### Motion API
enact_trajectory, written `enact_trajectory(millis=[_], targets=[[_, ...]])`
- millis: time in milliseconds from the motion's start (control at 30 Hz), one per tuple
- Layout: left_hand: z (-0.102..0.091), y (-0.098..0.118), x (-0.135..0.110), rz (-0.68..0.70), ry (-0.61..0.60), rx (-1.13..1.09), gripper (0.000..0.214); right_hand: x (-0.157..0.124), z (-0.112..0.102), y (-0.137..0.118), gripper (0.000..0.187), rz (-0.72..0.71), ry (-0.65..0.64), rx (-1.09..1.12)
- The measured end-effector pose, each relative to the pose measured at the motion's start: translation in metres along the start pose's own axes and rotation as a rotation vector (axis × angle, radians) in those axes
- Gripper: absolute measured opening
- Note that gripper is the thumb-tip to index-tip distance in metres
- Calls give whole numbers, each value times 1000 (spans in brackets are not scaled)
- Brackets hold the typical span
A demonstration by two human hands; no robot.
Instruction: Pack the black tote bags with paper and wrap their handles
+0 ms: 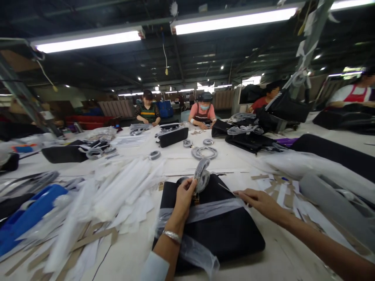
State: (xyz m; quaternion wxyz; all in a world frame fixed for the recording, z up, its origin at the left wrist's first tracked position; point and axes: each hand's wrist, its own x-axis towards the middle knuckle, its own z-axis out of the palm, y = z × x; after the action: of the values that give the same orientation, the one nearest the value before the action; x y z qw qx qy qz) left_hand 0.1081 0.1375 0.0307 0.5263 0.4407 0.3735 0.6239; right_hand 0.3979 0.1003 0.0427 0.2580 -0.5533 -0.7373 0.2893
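A: Where do we have the black handbag [225,234]?

B: At six o'clock in our view, lying on the white table [281,253], with a clear film band [216,208] across it.

A: And our hands?

B: Our left hand [185,192], at eleven o'clock from the bag's middle, pinches the film-wrapped strap [204,178] upright above a brass-coloured fitting [195,200]. Our right hand [256,198] reaches to the bag's edge at two o'clock, fingers near the band's end; we cannot tell whether it grips anything.

A: What could go wrong from here?

B: If we tugged the strap hard, we think the fitting could scrape the bag. The loose film tail [202,253] trails at seven o'clock, close by our left forearm; should the arm snag it, the band could pull askew.

A: And farther out?

B: A heap of clear film sleeves [120,191] spreads at ten, with cardboard strips [93,238] at eight. Drag the bag that way and we might scatter them. Around twelve, well apart, a co-worker in a pink top [202,113] bends over the table.
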Motion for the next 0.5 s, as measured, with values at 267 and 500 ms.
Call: enact_trajectory(millis=[267,500], targets=[[-4,0,1,-6,5,-82,36,20,-19,-31,42,-28,227,-228],[-3,1,-1,16,8,-79,36,55,16,-79,25,-114,192,-16]])
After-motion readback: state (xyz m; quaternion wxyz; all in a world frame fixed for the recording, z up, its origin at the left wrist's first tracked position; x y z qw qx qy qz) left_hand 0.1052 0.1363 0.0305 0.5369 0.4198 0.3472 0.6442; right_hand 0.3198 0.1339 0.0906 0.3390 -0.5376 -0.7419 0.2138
